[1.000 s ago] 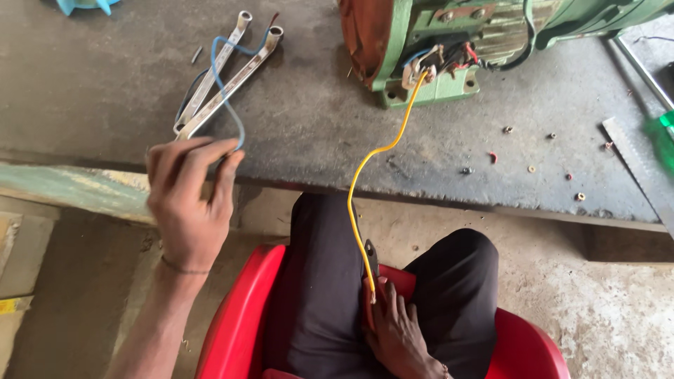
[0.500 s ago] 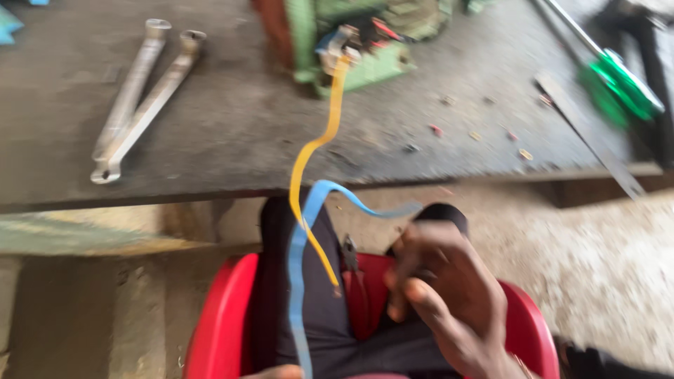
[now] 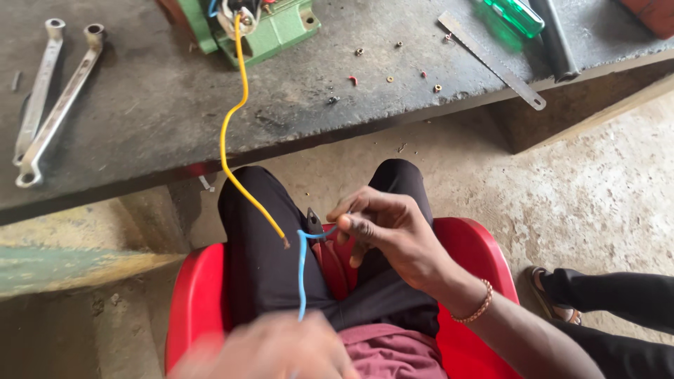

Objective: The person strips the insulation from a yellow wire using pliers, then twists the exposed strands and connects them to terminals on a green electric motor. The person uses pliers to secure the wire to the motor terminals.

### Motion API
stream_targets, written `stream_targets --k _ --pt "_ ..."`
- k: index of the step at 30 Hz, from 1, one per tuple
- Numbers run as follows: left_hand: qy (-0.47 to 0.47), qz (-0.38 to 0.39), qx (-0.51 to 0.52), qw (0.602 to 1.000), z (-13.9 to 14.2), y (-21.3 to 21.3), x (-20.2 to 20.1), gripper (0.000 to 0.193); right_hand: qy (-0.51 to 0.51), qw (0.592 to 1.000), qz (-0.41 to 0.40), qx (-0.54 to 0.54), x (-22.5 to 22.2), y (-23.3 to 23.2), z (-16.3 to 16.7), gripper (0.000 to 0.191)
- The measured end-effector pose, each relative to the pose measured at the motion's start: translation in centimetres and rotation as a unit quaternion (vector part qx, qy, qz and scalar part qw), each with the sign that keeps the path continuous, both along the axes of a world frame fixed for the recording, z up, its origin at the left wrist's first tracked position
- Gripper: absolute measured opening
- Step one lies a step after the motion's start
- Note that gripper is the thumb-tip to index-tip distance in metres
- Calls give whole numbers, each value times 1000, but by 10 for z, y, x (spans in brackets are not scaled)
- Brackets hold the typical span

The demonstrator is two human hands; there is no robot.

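step: looks to me like wire prep, the blue wire (image 3: 302,274) is being worked at its bent top end, over the lap on the red chair (image 3: 193,309)
right hand (image 3: 386,231): fingers pinched shut on the blue wire's tip, a small dark tool (image 3: 314,222) right beside them
left hand (image 3: 270,351): blurry at the bottom edge, closed around the wire's lower end as far as I can see
yellow wire (image 3: 235,126): hangs loose from the green motor (image 3: 270,28) on the bench (image 3: 175,105), bare end just beside the blue one
next, my guess: needs a steady pinch and both ends lined up

one head camera looks steeply down, close over lap and workbench (image 3: 140,119).
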State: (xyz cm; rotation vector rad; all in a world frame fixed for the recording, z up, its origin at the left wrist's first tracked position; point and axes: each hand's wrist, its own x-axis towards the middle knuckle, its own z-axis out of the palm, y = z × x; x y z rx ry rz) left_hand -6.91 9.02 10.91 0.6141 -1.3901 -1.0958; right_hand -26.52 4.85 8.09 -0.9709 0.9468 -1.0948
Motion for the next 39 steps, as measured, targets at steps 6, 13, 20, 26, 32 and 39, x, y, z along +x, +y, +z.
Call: stream_targets --k 6,13,20,26,32,39 --pt "-269 54 -98 957 5 -26 -13 57 8 997 -50 -55 -9 25 -2 17" --pt "-308 33 -2 951 -19 -32 -7 18 18 990 -101 -97 -26 16 -28 11" --pt "-387 137 -23 912 -35 -19 37 10 491 858 -42 -141 10 26 -133 17" --pt "-361 159 -77 916 -46 -20 49 9 618 764 44 -177 62 44 -205 58" --pt "-349 139 -100 921 -52 -18 52 15 662 738 -15 -129 81 42 -186 56" --pt "-441 185 -92 874 -41 -15 51 17 623 761 -147 -111 91 29 -182 58"
